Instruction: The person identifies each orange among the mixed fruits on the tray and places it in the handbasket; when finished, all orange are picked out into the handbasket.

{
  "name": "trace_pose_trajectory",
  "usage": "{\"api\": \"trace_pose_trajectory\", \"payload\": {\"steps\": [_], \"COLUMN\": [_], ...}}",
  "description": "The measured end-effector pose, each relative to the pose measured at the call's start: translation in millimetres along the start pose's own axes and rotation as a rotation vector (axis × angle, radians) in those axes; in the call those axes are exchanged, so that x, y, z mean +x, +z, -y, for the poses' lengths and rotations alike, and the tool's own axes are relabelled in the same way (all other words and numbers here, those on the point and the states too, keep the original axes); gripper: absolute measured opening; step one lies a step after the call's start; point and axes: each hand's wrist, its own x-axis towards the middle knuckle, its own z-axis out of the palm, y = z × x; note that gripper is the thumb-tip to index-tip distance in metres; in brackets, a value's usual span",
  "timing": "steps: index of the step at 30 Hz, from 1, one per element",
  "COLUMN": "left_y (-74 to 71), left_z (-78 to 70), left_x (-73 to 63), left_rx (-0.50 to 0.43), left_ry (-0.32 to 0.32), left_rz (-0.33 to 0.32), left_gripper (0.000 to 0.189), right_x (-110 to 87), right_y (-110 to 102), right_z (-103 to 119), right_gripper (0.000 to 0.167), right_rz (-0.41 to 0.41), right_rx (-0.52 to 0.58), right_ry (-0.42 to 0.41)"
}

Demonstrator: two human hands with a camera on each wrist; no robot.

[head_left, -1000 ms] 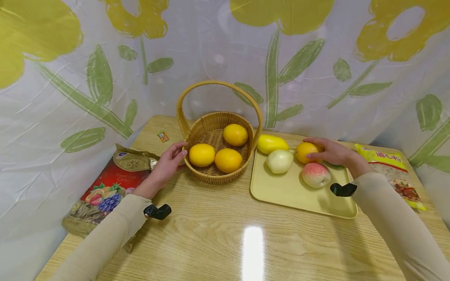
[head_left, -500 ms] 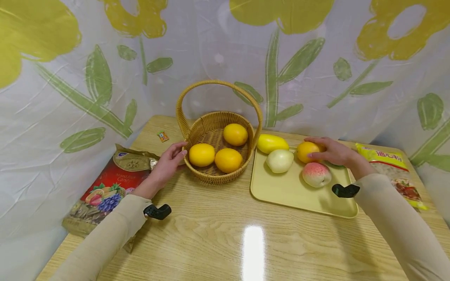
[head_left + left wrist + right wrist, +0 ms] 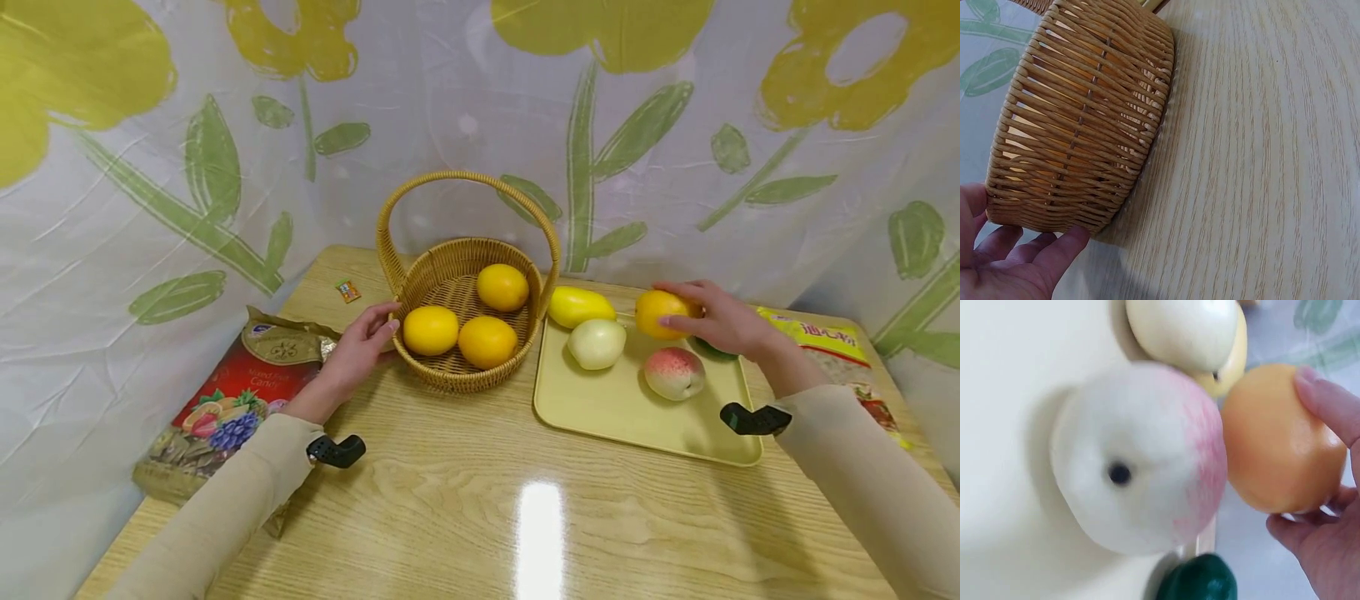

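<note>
My right hand (image 3: 727,323) grips an orange (image 3: 660,315) between thumb and fingers, above the back of the yellow tray (image 3: 637,429). In the right wrist view the orange (image 3: 1282,440) overlaps the edge of a pink-and-white peach (image 3: 1141,459). On the tray lie a pale green-white fruit (image 3: 597,344), a long yellow fruit (image 3: 581,307) and a dark green one (image 3: 712,350), partly hidden by the right hand. My left hand (image 3: 356,354) holds the left side of the wicker basket (image 3: 465,382), thumb at the rim and fingertips against the weave (image 3: 1079,137).
Inside the basket are three yellow-orange fruits (image 3: 487,342), under its tall arched handle (image 3: 457,176). A mixed fruit candy bag (image 3: 240,400) lies left, a small candy (image 3: 348,291) behind it. A yellow-topped food packet (image 3: 832,342) lies right. A flowered curtain (image 3: 465,100) hangs behind.
The right hand has raised the orange slightly and shifted it a little to the right, away from the peach. The left hand and basket have stayed in place.
</note>
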Motion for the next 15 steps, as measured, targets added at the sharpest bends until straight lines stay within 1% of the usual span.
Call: {"api": "trace_pose_trajectory", "payload": {"steps": [4,8,10,13,15], "left_y": [-0.1,-1.2,-2.1,-4.3,-6.1], "left_z": [-0.5,-0.6,-0.3,0.8,2.1], "left_x": [0.5,0.7,0.7,0.6,0.7], "left_rx": [-0.006,-0.004,-0.002,0.004,0.002], "left_ry": [0.004,0.002,0.003,0.008,0.017], "left_rz": [-0.002,0.002,0.008,0.023,0.04], "left_gripper": [0.048,0.049,0.049,0.05,0.052], "right_x": [-5.9,-13.9,-18.2,-24.9,-28.3], "right_y": [4.4,9.0,11.0,12.9,14.6], "right_z": [16.1,34.4,43.2,56.1,64.3], "right_gripper": [0.058,0.056,0.055,0.055,0.055], "right_rz": [-0.04,-0.061,-0.069,-0.058,-0.044], "right_rx": [0.011,0.044,0.041,0.025,0.036], "right_ry": [-0.023,-0.011,-0.013,-0.027,-0.048]}}
